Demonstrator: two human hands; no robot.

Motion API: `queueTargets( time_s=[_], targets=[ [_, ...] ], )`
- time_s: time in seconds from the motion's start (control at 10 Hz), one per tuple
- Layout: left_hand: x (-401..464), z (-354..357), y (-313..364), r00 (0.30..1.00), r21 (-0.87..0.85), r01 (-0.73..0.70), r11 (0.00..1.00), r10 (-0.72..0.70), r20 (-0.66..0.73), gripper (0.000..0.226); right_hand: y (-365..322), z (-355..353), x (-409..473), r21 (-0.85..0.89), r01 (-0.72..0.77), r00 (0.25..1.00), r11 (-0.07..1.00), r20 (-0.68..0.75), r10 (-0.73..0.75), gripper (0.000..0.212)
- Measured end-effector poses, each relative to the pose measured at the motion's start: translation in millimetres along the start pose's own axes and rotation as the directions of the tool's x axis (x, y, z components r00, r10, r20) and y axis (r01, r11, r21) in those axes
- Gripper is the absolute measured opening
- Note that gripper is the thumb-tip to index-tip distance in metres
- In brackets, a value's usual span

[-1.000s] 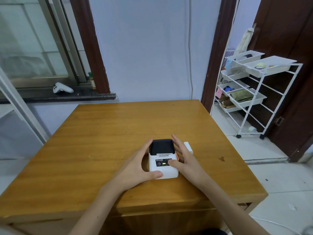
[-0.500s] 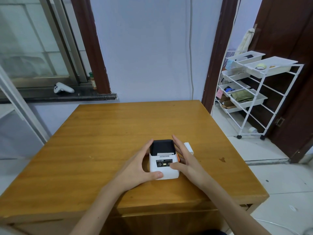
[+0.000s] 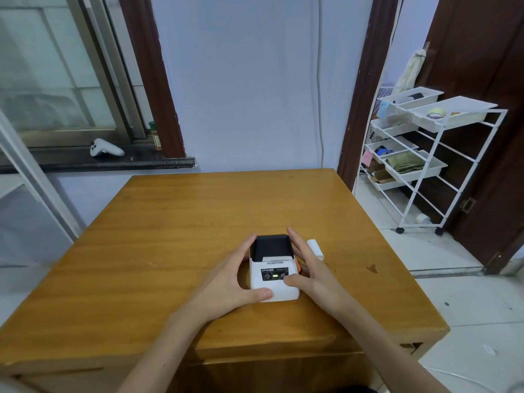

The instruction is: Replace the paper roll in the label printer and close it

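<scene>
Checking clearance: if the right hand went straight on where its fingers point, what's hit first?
Likely nothing: right hand points over bare table; paper roll sits to its right, printer to its left.

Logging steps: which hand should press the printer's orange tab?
Probably right: the right hand lies beside the orange tab on the white, black-lidded label printer; the left hand grips its opposite side.

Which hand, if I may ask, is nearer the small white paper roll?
The right hand: the white paper roll lies beside its fingers; the left hand holds the white label printer's other side.
</scene>
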State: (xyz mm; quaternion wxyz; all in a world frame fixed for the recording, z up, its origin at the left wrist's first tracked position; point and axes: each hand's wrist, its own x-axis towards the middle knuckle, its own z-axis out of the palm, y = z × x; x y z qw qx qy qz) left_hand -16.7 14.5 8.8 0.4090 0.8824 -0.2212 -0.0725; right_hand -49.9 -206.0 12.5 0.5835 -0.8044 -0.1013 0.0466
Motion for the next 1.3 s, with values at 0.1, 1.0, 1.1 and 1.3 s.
queueTargets(
  time_s=[0.1, 1.0, 1.1, 1.3],
  targets=[
    [0, 0, 0, 1.000, 0.013, 0.004, 1.000, -0.004, -0.004, 0.113, 1, 0, 0, -0.005, 0.004, 1.000, 1.000, -0.001, -0.004, 0.086],
    [0, 0, 2, 1.000, 0.011, 0.010, 1.000, -0.011, 0.016, 0.116, -2, 1, -2, 0.041, 0.014, 1.000, 0.999, 0.004, -0.014, 0.087],
    [0, -1, 4, 0.999, -0.029, 0.037, 0.999, -0.036, 0.026, 0.119, -4, 2, -4, 0.095, 0.036, 0.999, 0.995, -0.041, -0.032, 0.078],
    [-13, -11, 21, 0.999, 0.081, 0.016, 0.997, -0.019, 0.042, 0.133, -9, -1, -10, 0.057, 0.041, 0.864, 0.998, -0.504, -0.006, 0.040]
  ],
)
